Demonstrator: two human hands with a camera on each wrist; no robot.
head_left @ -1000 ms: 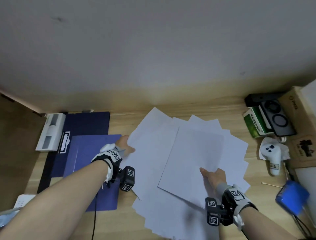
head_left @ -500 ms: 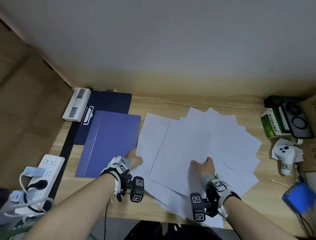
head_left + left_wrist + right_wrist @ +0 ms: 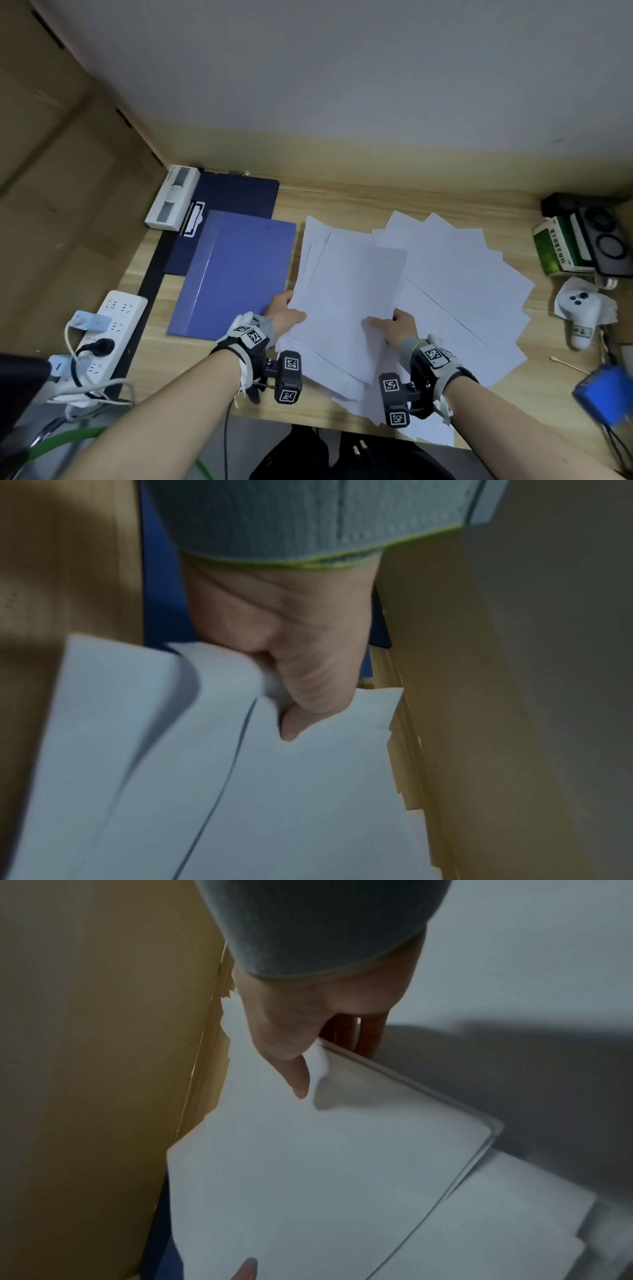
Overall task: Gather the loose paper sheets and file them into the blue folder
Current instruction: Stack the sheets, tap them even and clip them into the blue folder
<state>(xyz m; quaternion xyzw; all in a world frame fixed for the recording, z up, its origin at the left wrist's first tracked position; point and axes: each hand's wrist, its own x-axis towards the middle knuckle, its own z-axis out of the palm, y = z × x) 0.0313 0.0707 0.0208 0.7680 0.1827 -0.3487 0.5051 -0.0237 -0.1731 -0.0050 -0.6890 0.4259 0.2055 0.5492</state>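
Observation:
Several white paper sheets (image 3: 445, 274) lie fanned across the wooden desk (image 3: 342, 202). A partly squared stack of sheets (image 3: 349, 294) sits at their left. My left hand (image 3: 287, 313) pinches this stack's left edge, thumb on top (image 3: 301, 710). My right hand (image 3: 394, 323) pinches the stack's near right corner, thumb over the paper (image 3: 294, 1074) and fingers beneath. The blue folder (image 3: 236, 274) lies closed and flat just left of the sheets, beside my left hand.
A dark blue clipboard (image 3: 233, 195) lies under the folder at the back. A white power strip (image 3: 102, 339) with plugs sits at the left edge. A green box (image 3: 555, 250), a white controller (image 3: 579, 308) and a blue object (image 3: 603, 397) crowd the right side.
Both hands moved nearer and closer together, drawing the left sheets into a tighter stack. The head view shifted left and down, showing the power strip.

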